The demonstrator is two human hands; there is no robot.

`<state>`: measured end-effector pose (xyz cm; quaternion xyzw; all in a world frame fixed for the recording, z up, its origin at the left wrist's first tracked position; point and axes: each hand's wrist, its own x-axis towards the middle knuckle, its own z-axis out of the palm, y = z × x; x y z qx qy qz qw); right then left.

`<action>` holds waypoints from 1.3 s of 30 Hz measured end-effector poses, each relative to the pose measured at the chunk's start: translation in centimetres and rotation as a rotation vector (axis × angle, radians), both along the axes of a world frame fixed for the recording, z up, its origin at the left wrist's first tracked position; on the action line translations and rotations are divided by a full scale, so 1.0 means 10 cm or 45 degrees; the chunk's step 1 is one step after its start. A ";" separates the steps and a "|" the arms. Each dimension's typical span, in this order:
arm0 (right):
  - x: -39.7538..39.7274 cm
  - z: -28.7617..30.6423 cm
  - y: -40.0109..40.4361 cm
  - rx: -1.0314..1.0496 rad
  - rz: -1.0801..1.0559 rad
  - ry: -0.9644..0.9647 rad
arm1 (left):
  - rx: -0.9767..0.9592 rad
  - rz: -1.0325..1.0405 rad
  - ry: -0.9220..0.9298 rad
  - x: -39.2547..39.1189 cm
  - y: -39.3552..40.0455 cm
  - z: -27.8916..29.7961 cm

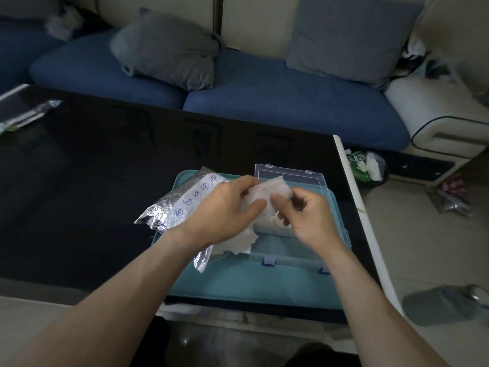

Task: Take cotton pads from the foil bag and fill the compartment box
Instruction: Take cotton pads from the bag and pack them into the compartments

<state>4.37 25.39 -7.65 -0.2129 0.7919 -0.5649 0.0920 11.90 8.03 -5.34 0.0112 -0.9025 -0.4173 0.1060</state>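
Cotton pads (pixel 260 193) pinched between both hands' fingers (pixel 258 205).

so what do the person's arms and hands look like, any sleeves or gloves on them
Both forearms are bare as far as the view reaches, with no sleeves showing. The left hand and the right hand wear no gloves, and no rings, watch or wristband can be seen. The fingernails look short and unpainted.

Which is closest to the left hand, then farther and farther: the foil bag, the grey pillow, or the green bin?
From the left hand:
1. Foil bag, just left, beside the wrist.
2. Green bin, on the floor right of the table.
3. Grey pillow, on the sofa beyond the table.
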 end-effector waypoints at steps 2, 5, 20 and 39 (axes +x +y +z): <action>0.03 0.04 0.00 -0.067 -0.055 -0.002 | 0.075 0.046 0.032 -0.02 0.08 0.00; 0.08 0.10 0.00 -0.202 -0.233 -0.048 | 0.348 0.109 -0.030 -0.03 0.16 0.00; 0.11 0.18 0.14 -0.112 -0.113 -0.209 | 0.789 -0.099 -0.263 -0.02 0.16 -0.03; 0.04 0.24 0.19 -0.531 -0.222 -0.673 | 0.751 0.058 -0.374 -0.08 0.09 -0.09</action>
